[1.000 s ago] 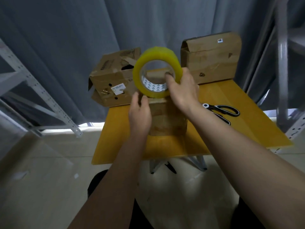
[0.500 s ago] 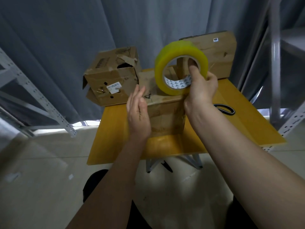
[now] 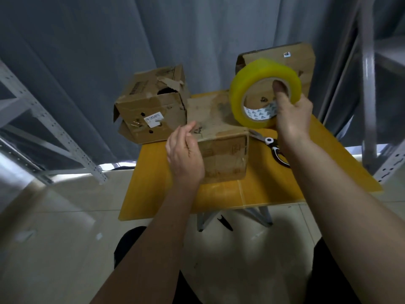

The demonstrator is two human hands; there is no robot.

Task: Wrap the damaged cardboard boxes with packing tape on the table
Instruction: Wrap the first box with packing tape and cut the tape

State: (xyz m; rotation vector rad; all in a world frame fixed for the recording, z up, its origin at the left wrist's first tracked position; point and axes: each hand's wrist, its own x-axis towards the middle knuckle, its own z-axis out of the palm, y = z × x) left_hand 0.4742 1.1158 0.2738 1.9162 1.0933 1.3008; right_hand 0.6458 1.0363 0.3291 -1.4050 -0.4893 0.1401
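Note:
A worn cardboard box (image 3: 221, 137) stands in the middle of the yellow table (image 3: 252, 189). My left hand (image 3: 185, 154) presses flat against the box's near left corner, fingers straight. My right hand (image 3: 292, 119) grips a big yellow roll of packing tape (image 3: 247, 84), thumb through its core, holding it upright above the box's right end. A torn box with holes and a white label (image 3: 153, 110) sits at the table's back left. A third box (image 3: 293, 62) stands at the back right, partly hidden behind the roll.
Scissors with black handles (image 3: 272, 148) lie on the table right of the middle box, partly under my right forearm. Grey metal shelving posts stand at left (image 3: 50, 128) and right (image 3: 370, 106). A grey curtain (image 3: 153, 29) hangs behind the table.
My right hand has carried the tape roll to the right, from over the box's left end to above its right end. My left hand has stayed on the box's left corner.

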